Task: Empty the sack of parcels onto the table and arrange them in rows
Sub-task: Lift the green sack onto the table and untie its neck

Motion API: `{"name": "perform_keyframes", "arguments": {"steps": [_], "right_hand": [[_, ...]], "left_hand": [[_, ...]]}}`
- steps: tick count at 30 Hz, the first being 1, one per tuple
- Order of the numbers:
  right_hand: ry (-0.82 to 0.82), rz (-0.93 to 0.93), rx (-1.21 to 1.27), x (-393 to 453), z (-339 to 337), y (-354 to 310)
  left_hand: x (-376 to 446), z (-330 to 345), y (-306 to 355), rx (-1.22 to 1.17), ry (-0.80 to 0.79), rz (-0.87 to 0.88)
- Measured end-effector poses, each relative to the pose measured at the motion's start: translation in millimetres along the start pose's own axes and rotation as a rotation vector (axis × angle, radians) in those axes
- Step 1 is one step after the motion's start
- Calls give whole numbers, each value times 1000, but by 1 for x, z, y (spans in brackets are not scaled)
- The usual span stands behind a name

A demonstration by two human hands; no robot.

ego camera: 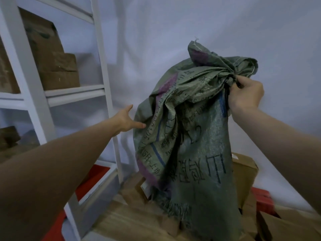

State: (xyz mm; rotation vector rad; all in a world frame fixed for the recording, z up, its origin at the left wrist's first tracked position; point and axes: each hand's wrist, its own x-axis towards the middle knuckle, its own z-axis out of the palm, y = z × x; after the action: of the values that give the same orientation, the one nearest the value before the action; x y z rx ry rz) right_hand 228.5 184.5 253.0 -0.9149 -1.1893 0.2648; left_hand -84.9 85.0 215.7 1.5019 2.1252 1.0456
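You have one woven sack (187, 129), two hands on it, left (127, 120) and right (245, 96), one white shelf unit (31, 94); parcels beneath too hidden to count.

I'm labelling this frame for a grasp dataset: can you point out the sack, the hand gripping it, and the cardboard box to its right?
green woven sack (194, 136), head view, printed front panel.
right hand (245, 96), head view, back of the hand at the bunched end.
cardboard box (244, 171), head view, its top face.

Grey-green sack (191, 136) (purple and blue stripes, dark print); brown parcels (243, 169); white shelving (104, 66).
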Motion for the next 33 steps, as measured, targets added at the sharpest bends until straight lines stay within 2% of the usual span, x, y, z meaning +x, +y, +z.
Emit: {"name": "perform_keyframes", "arguments": {"steps": [7, 9, 11, 14, 17, 20, 23, 25, 29, 31, 33], "right_hand": [[16, 27, -5, -9, 19, 0], [33, 33, -14, -13, 22, 2], [47, 52, -13, -15, 23, 4], [52, 71, -10, -18, 23, 7], [24, 92, 36, -22, 24, 6], [6, 91, 47, -25, 27, 8], [16, 79, -27, -27, 30, 8], [47, 66, -130, -26, 28, 8], [137, 95, -232, -21, 17, 13], [159, 115, -240, -20, 17, 11], [170, 105, -209, -20, 21, 0]], "left_hand": [[48, 15, -28, 157, -185, 161], [62, 23, -34, 201, -198, 196], [73, 26, -40, 254, -138, 180], [77, 27, -42, 153, -121, 180], [77, 33, -43, 2, -274, 241], [83, 41, -49, 104, -368, 155], [85, 46, -53, 148, -280, 98], [83, 44, -52, 2, -262, 43], [88, 32, -42, -481, -289, -142], [91, 27, -27, -610, -304, -121], [94, 25, -7, -723, -248, -77]]}}
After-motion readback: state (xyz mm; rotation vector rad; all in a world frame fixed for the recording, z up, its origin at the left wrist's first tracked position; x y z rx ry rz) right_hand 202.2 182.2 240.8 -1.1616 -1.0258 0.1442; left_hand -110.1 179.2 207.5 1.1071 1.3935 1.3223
